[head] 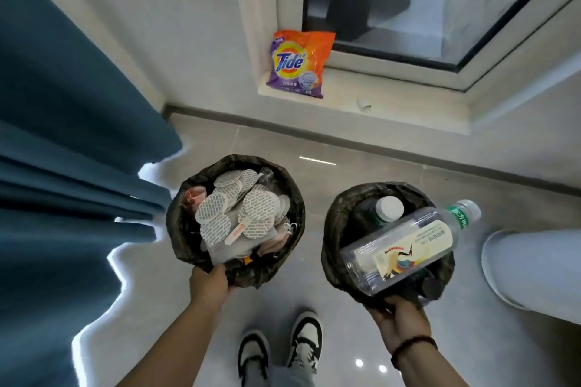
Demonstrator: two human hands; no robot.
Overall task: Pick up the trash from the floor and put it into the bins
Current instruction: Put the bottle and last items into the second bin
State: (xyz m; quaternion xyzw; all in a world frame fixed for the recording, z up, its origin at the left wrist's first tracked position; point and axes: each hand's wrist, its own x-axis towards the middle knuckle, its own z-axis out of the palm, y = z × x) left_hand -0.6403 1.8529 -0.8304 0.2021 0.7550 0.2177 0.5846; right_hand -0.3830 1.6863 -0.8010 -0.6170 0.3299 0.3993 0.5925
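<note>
Two small bins lined with black bags are in front of me. My left hand grips the near rim of the left bin, which is full of round white foil seals and paper scraps. My right hand grips the near rim of the right bin. A large clear plastic bottle lies slanted across that bin's top, its capped neck sticking out past the far right rim. A second bottle with a white cap stands inside.
A blue curtain hangs at the left. An orange and purple Tide detergent bag leans on a window sill against the wall. A white rounded object sits at the right. My two shoes stand on the grey tiled floor.
</note>
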